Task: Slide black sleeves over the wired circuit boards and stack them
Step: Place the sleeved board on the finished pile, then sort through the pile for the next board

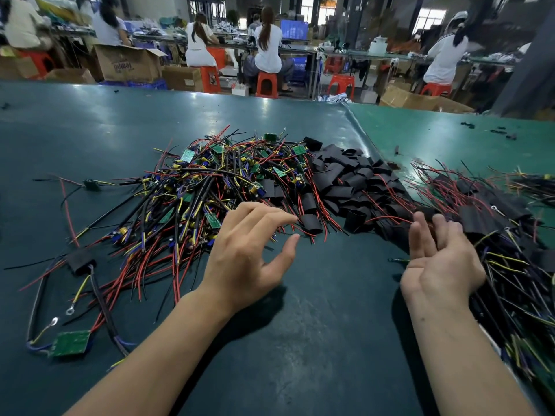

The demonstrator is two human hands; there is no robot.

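Boards with wires point(216, 187) lie heaped in a big tangle at the middle of the green table point(90, 130), red, black and yellow leads spilling toward seven o'clock. Black sleeves point(345, 178) sit in a loose pile just beside that heap, at its three o'clock side, touching its edge. One sleeve point(312, 224) lies apart at the pile's near rim, at about one o'clock from the left hand point(246, 250). That left hand hovers palm down, fingers relaxed and spread, thumb out, grasping nothing; its fingertips reach over the red wire ends. Right hand point(441, 265) is turned palm up and inward, fingers straight and loose, also empty, its fingertips at the edge of the sleeved boards point(492, 223) stacked at three o'clock, wires trailing down toward five o'clock. A single bare board point(70, 343) with ring-terminal leads lies alone at eight o'clock, and another sleeved piece point(80, 261) rests at nine o'clock. Beyond the table, at twelve o'clock, people point(267, 46) sit on red stools point(266, 84) at benches, with cardboard boxes point(129, 66) nearby.
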